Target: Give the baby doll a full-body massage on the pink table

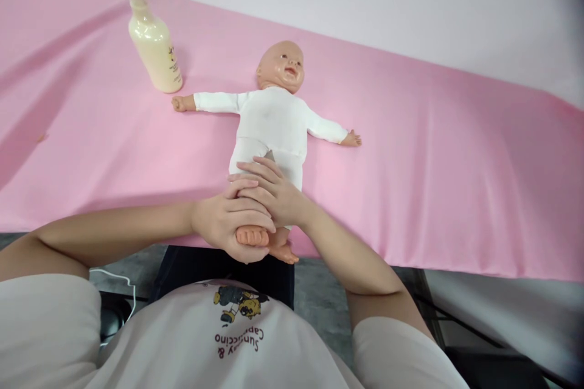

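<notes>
A baby doll in a white cloth body lies on its back with both arms spread, its head away from me and its feet towards me. My left hand is closed round the foot and lower leg on the left side, and the toes show between thumb and fingers. Just above it, my right hand wraps over the same leg, its fingers pointing left across the shin and thigh. The two hands touch and partly overlap. Much of that leg is hidden under them. The doll's other foot sticks out below my right wrist.
A pale yellow pump bottle stands beyond the doll's hand on the left. Pink cloth with folds covers the table, whose near edge runs just under the doll's feet. A white surface lies behind. A white cable hangs at lower left.
</notes>
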### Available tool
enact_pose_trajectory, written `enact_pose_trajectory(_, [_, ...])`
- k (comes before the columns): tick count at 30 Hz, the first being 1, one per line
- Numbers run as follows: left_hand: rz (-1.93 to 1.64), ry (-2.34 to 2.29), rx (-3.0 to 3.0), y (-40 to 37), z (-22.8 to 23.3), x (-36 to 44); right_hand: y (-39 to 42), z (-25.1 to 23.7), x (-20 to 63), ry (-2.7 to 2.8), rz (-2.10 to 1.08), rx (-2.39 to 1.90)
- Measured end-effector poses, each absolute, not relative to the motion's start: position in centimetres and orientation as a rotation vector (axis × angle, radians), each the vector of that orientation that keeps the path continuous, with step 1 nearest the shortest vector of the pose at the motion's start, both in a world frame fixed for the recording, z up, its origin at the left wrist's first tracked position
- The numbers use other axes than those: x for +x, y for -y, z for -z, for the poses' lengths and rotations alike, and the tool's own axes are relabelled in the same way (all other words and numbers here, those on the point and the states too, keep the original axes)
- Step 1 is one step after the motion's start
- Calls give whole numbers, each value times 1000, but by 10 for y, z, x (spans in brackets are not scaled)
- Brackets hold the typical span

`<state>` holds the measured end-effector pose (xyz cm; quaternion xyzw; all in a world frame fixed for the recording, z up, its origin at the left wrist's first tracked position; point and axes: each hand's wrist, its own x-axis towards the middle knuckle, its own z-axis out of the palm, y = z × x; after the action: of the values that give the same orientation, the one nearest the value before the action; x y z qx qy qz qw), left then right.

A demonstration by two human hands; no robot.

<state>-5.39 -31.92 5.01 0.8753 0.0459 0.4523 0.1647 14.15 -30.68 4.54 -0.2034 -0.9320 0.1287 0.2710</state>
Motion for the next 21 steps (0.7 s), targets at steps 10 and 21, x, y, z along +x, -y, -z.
enact_pose_trajectory(10, [-1191, 115, 2720, 308, -43, -56, 308, -48, 142, 2601, -244, -446])
enact_pose_trajectory(21, [-1135, 72, 2687, 300, -25, -64, 308, -44, 140, 2554, -104, -292])
